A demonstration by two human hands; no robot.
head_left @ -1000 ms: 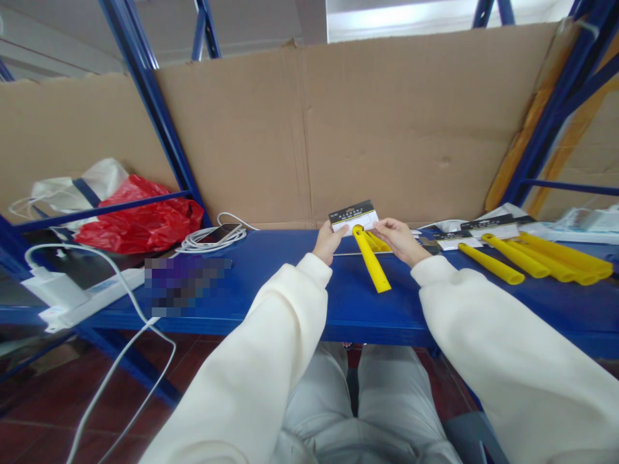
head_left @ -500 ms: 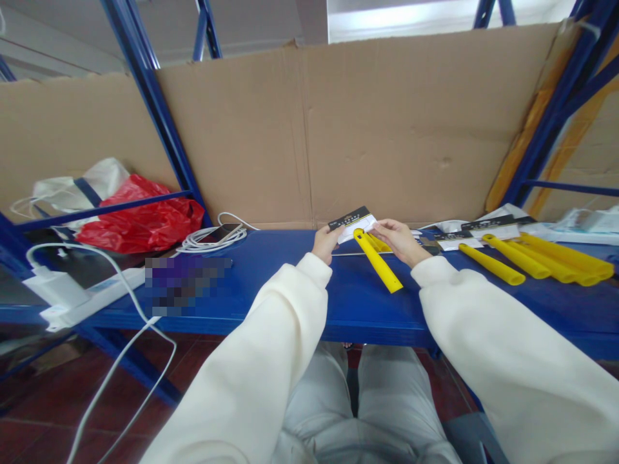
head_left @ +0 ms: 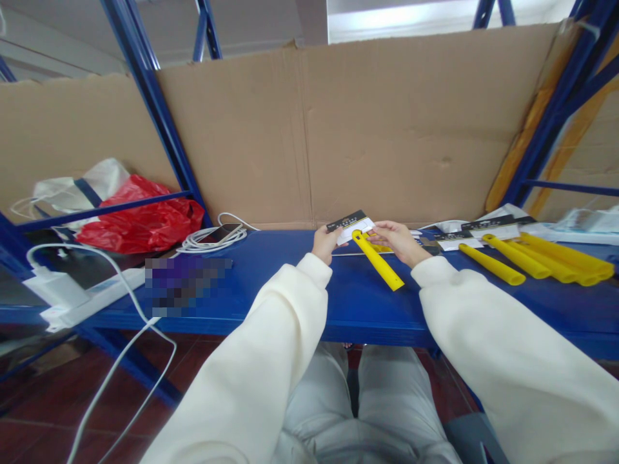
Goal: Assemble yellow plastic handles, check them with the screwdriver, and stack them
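Observation:
My left hand [head_left: 325, 243] pinches the left edge of a small black-and-white card [head_left: 349, 225] held just above the blue shelf [head_left: 290, 290]. My right hand [head_left: 397, 240] grips the card's right side, fingers closed. A yellow plastic stick [head_left: 378, 261] hangs from the card by its holed end and slants down to the right over the shelf. A second yellow piece [head_left: 380, 247] shows under my right hand's fingers; how it is held I cannot tell.
Several more yellow sticks [head_left: 532, 258] and black-and-white cards [head_left: 478, 229] lie at the right. A phone with coiled white cable [head_left: 215, 237], a red bag [head_left: 140, 219] and a white power strip [head_left: 72, 293] are at the left. A cardboard sheet [head_left: 387, 129] backs the shelf.
The card has tilted flatter and shifted slightly left. The yellow stick's free end has swung to the right. Both hands stay in nearly the same place.

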